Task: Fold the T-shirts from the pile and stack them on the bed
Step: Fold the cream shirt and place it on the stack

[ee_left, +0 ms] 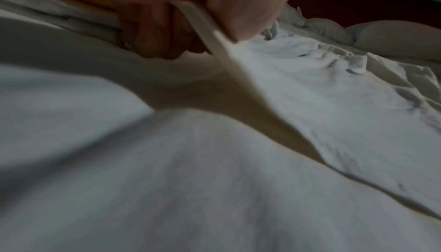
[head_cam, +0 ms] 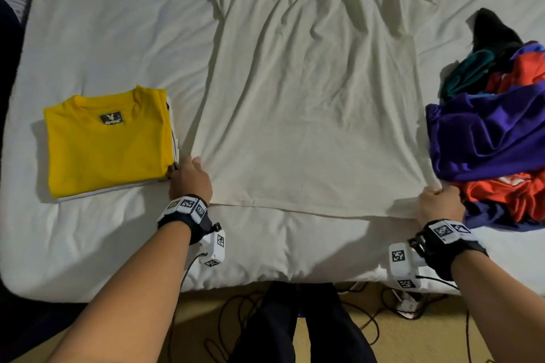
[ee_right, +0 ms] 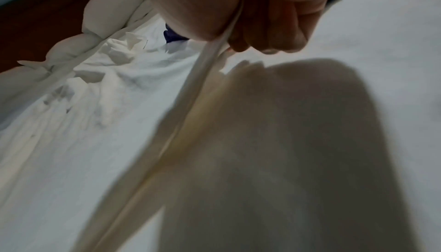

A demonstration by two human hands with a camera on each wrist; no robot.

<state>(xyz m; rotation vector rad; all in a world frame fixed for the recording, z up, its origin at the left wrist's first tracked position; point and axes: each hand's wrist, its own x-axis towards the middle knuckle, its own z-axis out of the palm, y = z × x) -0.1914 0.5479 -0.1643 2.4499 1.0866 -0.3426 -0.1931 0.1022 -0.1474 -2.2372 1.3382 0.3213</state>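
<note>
A cream T-shirt (head_cam: 312,103) lies spread flat on the white bed (head_cam: 103,23), collar away from me, hem near the bed's front edge. My left hand (head_cam: 190,178) pinches the hem's left corner; the left wrist view shows the cream T-shirt (ee_left: 334,105) hem held between thumb and curled fingers of my left hand (ee_left: 181,27). My right hand (head_cam: 439,203) grips the hem's right corner; in the right wrist view my right hand (ee_right: 253,25) is a fist around the cream T-shirt (ee_right: 205,78) hem. A folded yellow T-shirt (head_cam: 109,141) tops a small stack at the left.
A pile of unfolded shirts (head_cam: 495,132), purple, red, teal and black, sits at the bed's right, touching the cream shirt's right side. Cables (head_cam: 383,312) lie on the wooden floor below the bed's front edge, beside my legs.
</note>
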